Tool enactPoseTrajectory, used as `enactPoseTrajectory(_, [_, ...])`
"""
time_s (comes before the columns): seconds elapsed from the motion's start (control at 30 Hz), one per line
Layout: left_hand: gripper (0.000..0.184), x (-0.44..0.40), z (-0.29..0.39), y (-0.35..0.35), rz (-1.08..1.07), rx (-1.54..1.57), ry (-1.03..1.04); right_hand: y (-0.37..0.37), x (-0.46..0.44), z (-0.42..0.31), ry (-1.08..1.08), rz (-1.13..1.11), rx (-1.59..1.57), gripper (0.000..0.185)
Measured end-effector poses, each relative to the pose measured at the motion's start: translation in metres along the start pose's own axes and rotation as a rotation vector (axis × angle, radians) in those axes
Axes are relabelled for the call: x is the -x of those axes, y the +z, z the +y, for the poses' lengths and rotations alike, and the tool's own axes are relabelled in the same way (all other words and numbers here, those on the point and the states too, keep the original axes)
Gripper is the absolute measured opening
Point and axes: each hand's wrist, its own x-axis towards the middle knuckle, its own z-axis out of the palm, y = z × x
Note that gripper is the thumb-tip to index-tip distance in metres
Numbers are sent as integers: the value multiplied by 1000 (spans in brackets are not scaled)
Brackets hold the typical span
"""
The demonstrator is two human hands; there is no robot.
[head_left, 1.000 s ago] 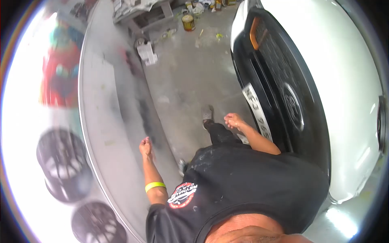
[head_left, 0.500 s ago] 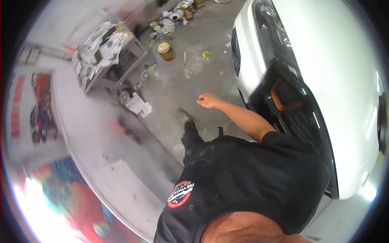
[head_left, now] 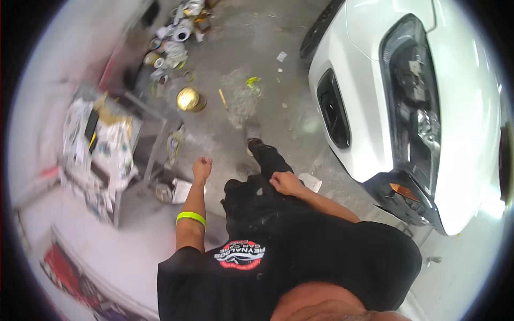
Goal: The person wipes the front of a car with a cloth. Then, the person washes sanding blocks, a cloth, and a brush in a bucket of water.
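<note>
My left hand (head_left: 202, 168), on the arm with a yellow-green wristband (head_left: 191, 216), hangs over the floor beside my thigh. Its fingers are curled in and nothing shows in them. Close against my black trousers (head_left: 273, 160), my right hand (head_left: 285, 182) is closed with no object visible. A white car's front corner stands to the right, with its headlight (head_left: 417, 101) and white bumper (head_left: 356, 107) apart from my right hand.
A paper-covered bench (head_left: 115, 155) stands at the left by the wall. Beyond it, a gold can (head_left: 188, 99), a yellow stick (head_left: 223, 99) and scattered cans and papers (head_left: 174, 48) lie on the grey floor (head_left: 257, 37). White paper (head_left: 310, 182) lies near my right forearm.
The view has turned and moved past the grille to the car's front corner. My left hand is back in view, and my right hand has swung back to my trousers.
</note>
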Motion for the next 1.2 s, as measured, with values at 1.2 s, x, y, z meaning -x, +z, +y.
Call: enactPoseTrajectory(1.2, [25,-411,-82,235,-180,-310,282,-22,-721,425,513,782,244,37])
